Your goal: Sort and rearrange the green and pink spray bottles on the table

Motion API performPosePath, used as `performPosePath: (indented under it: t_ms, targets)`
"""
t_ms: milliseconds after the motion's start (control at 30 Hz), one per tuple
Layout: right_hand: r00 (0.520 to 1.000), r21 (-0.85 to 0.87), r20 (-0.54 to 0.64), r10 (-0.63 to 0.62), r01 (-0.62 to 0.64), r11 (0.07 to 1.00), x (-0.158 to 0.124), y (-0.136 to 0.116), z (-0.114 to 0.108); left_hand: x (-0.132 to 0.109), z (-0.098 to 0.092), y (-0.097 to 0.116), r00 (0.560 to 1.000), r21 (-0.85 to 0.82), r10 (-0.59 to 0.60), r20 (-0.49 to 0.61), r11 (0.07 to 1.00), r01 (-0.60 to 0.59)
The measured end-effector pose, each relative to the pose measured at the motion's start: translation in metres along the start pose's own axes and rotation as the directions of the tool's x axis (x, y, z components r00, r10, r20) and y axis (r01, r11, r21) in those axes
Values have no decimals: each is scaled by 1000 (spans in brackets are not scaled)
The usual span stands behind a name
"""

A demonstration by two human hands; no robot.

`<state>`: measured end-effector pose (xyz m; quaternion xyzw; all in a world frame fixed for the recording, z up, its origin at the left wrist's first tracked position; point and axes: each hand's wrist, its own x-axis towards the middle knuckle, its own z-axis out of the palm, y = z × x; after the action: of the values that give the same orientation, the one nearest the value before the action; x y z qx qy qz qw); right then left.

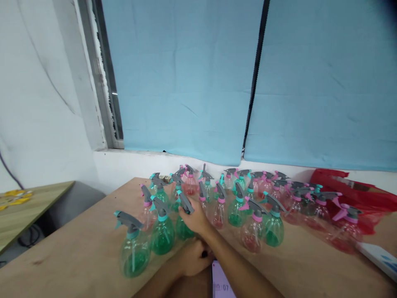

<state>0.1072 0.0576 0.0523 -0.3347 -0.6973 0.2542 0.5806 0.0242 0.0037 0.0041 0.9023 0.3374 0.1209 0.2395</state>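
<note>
My right hand (pixel 197 217) reaches forward over my left wrist area and is closed around the neck of a green spray bottle (pixel 183 228), just below its grey and turquoise spray head. My left hand (pixel 194 256) lies low in front of that bottle, its fingers curled. A small black thing (pixel 204 253) shows at its fingers; I cannot make out what it is. Left of the held bottle stand another green spray bottle (pixel 163 236) and a paler green one (pixel 135 254). To the right are a pink spray bottle (pixel 252 236) and a green one (pixel 274 229).
Several more pink and green spray bottles stand in rows toward the wall. A red plastic bag (pixel 356 198) lies at the right, with a white box (pixel 380 258) nearer. A phone (pixel 221 281) lies below my hands. Blue curtains (pixel 186 82) hang behind the wooden table (pixel 80 252).
</note>
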Motion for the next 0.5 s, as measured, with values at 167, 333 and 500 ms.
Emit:
performPosePath:
  t_ms: [167, 333, 500]
  targets:
    - [1000, 147, -8, -18, 19, 989, 2, -10, -14, 3, 4, -2, 999, 62, 7, -51, 998, -4]
    - [995, 236, 97, 8, -30, 971, 4, -22, -52, 3, 4, 0, 997, 95, -32, -75, 995, 39]
    - [991, 221, 129, 23, -51, 974, -2, -25, -92, 3, -1, 4, 994, 87, -52, -99, 994, 60]
